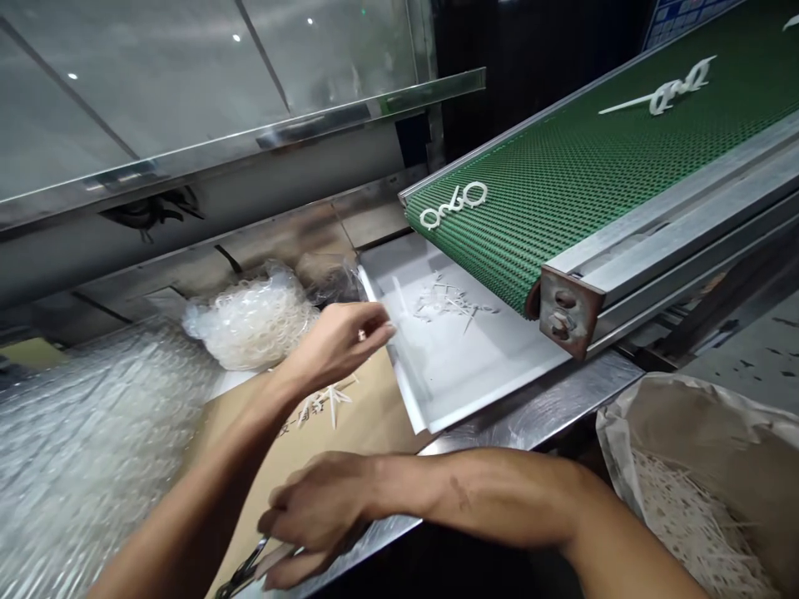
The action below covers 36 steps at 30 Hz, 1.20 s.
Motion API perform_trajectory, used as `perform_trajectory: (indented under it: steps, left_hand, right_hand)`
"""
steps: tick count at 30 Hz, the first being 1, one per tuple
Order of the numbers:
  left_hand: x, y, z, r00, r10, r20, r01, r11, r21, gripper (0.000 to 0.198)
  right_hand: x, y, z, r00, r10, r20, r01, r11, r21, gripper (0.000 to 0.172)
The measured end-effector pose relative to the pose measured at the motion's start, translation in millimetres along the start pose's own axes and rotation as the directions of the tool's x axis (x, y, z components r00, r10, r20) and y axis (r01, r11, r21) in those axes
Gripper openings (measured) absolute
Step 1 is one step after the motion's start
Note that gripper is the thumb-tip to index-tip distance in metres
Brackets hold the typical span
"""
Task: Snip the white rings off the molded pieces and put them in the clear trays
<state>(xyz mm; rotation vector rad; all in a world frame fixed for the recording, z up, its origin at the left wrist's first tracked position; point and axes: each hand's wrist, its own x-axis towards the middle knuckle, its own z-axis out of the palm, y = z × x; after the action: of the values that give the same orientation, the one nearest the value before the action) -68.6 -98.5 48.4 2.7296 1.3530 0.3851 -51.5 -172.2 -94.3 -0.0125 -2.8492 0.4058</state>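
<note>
My left hand (343, 339) hovers over the left rim of the white tray (499, 383), fingers curled and thumb close to the index finger. A speck of white shows between them; I cannot make out what it is. Lower down, my right hand (321, 512) is bent over the front edge of the brown cardboard (374, 416). Its blurred fingers and thumb close around a dark metal hand tool (240, 574), whose kind I cannot tell. Thin white plastic sticks (330, 403) lie on the cardboard between my arms. Similar white scraps (453, 301) are scattered in the tray.
A green conveyor belt (562, 175) slopes down to the tray, carrying white ringed plastic pieces (454, 205). A clear bag of rings (255, 320) and stacked clear plastic parts (106, 449) are at left. A lined bin (699, 499) of white scraps stands at right.
</note>
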Motion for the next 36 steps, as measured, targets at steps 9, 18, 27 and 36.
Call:
perform_trajectory:
  steps: [9, 18, 27, 36]
  left_hand:
    - [-213.9, -95.9, 44.0, 0.89, -0.431, -0.147, 0.427, 0.902, -0.057, 0.017]
    - [-278.7, -87.7, 88.0, 0.804, -0.561, -0.199, 0.534, 0.827, -0.176, 0.012]
    - [-281.3, -83.2, 95.3, 0.714, -0.612, -0.341, 0.506, 0.787, -0.354, 0.015]
    - [-278.7, -59.0, 101.6, 0.5, -0.581, -0.642, 0.35, 0.814, -0.464, 0.02]
  right_hand:
    - [-7.3, -11.9, 2.9, 0.999, -0.031, -0.039, 0.026, 0.992, -0.123, 0.044]
    - [-7.0, -10.0, 11.4, 0.999, 0.004, -0.054, -0.003, 1.0, 0.016, 0.032]
    - [-4.2, -9.3, -0.2, 0.945, 0.309, -0.111, -0.252, 0.899, 0.359, 0.023]
    - [0.5, -14.4, -18.1, 0.846, 0.523, 0.105, -0.458, 0.612, 0.645, 0.03]
